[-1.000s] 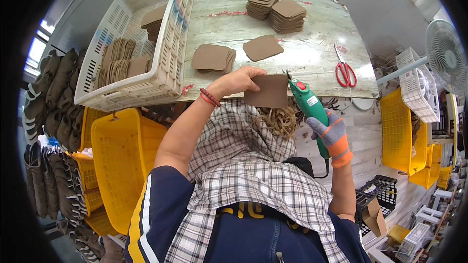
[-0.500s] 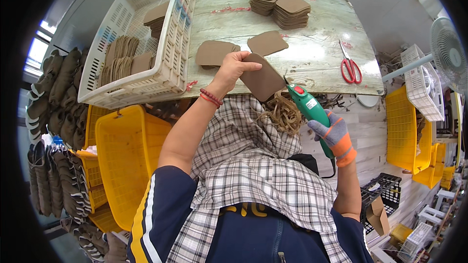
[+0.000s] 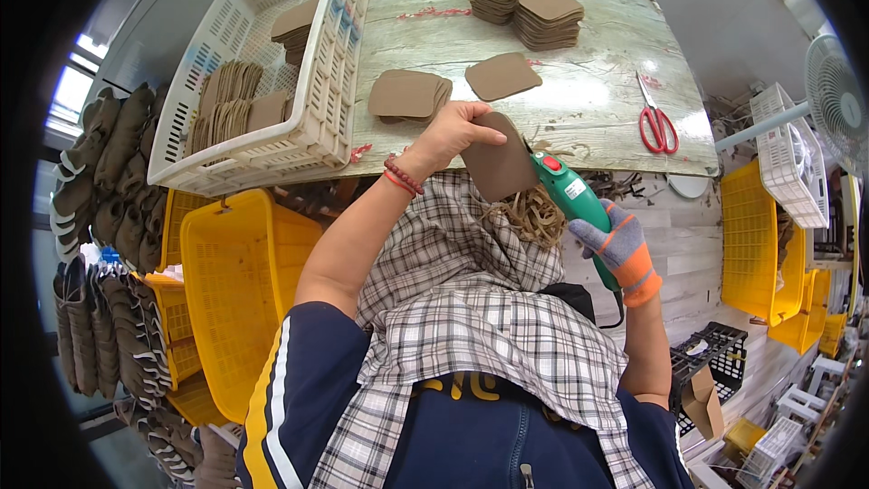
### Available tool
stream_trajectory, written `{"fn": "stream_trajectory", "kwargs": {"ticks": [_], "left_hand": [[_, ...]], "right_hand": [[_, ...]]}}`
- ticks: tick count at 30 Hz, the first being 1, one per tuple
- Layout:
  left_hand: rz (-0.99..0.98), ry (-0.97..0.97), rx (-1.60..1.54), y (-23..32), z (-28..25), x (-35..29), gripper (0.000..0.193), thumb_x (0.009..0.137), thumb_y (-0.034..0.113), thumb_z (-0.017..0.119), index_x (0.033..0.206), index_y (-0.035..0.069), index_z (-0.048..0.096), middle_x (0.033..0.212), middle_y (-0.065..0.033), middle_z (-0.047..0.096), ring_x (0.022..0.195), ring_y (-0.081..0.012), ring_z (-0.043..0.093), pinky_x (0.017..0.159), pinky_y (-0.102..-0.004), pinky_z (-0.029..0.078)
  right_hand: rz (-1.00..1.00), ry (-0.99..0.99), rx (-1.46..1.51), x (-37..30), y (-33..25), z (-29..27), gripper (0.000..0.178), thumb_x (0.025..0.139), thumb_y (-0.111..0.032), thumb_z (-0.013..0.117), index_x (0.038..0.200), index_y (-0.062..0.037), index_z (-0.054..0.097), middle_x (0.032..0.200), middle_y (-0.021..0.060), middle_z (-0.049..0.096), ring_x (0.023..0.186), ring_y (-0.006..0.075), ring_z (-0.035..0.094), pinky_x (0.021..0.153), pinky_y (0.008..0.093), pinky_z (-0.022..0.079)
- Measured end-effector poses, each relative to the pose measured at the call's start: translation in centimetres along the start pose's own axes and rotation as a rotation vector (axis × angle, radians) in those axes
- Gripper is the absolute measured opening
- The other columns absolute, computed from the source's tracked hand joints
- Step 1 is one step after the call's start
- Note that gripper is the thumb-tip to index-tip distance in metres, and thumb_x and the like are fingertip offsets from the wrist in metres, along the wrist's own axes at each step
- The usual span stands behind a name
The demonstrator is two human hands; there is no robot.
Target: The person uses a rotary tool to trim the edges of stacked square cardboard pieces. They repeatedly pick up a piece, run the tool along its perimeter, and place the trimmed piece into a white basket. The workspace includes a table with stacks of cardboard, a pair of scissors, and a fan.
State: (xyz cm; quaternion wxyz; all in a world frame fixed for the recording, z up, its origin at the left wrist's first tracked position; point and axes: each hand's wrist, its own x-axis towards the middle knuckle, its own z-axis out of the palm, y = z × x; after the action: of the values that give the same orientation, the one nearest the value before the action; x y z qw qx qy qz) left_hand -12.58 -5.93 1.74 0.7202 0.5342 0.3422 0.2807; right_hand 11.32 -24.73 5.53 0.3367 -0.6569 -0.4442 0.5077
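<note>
Near the front edge of the table, my left hand is closed on a flat brown fabric pad with rounded corners, thumb on top. My right hand, in a grey and orange glove, grips a green corded power tool with a red button. The tool's thin dark tip is at the pad's right edge; whether it touches cannot be made out. Narrow brown offcut strips lie in a tangle on the checked cloth over my lap, below the pad. Behind my left hand lie a low stack of pads and a single-looking pad.
Two taller pad stacks stand at the back of the table. Red-handled scissors lie at its right. A white crate with more pads is at the left. Yellow bins stand below, and a fan at far right.
My left hand has moved slightly right and toward me, turning the pad against the tool's tip. The tool has hardly moved. The whole view has shifted a little.
</note>
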Motion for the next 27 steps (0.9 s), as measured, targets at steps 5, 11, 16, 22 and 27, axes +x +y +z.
{"fn": "stream_trajectory", "kwargs": {"ticks": [5,11,16,22,27], "left_hand": [[-0.037,-0.097,0.051,0.1,0.2,0.2,0.018,0.073,-0.001,0.072,0.09,0.002,0.067,0.086,-0.0024,0.068,0.076,-0.0083,0.061,0.072,-0.0226,0.049],[-0.09,-0.232,0.107,0.4,0.5,0.5,0.018,0.07,-0.003,0.073,0.086,0.002,0.067,0.083,-0.0016,0.068,0.074,-0.0073,0.061,0.072,-0.0224,0.048],[-0.14,-0.297,0.155,-0.1,1.1,0.5,0.021,0.07,-0.002,0.073,0.089,0.001,0.068,0.081,-0.0023,0.068,0.073,-0.0083,0.061,0.071,-0.0218,0.048],[0.155,0.334,-0.055,3.8,-8.8,-0.4,0.035,0.081,0.006,0.065,0.115,0.0,0.058,0.099,-0.008,0.066,0.082,-0.0138,0.062,0.078,-0.0276,0.05],[0.426,0.849,1.43,0.4,-12.4,3.0,0.055,0.075,0.022,0.068,0.124,0.002,0.052,0.126,-0.0207,0.049,0.124,-0.0349,0.039,0.105,-0.0485,0.027]], "right_hand": [[-0.012,0.007,0.016,0.3,-0.3,0.2,0.045,0.075,-0.032,0.078,0.099,0.0008,0.06,0.072,0.002,0.06,0.057,0.0063,0.052,0.053,0.0224,0.045],[-0.013,-0.025,0.091,0.6,-1.0,0.3,0.04,0.076,-0.028,0.078,0.098,0.0004,0.06,0.069,0.0004,0.057,0.056,0.0056,0.051,0.052,0.0221,0.043],[-0.042,-0.026,0.073,1.1,-2.4,1.0,0.038,0.076,-0.026,0.077,0.097,0.0,0.06,0.069,0.0002,0.057,0.056,0.0056,0.051,0.051,0.0217,0.042],[-0.057,0.065,0.147,1.0,0.4,-0.3,0.035,0.078,-0.024,0.075,0.098,-0.0001,0.058,0.071,0.0018,0.06,0.052,0.007,0.052,0.048,0.0223,0.043],[-0.032,0.152,0.131,1.0,1.2,-0.6,0.033,0.079,-0.024,0.075,0.096,-0.0006,0.059,0.069,0.0012,0.059,0.051,0.0076,0.052,0.047,0.0229,0.043]]}}
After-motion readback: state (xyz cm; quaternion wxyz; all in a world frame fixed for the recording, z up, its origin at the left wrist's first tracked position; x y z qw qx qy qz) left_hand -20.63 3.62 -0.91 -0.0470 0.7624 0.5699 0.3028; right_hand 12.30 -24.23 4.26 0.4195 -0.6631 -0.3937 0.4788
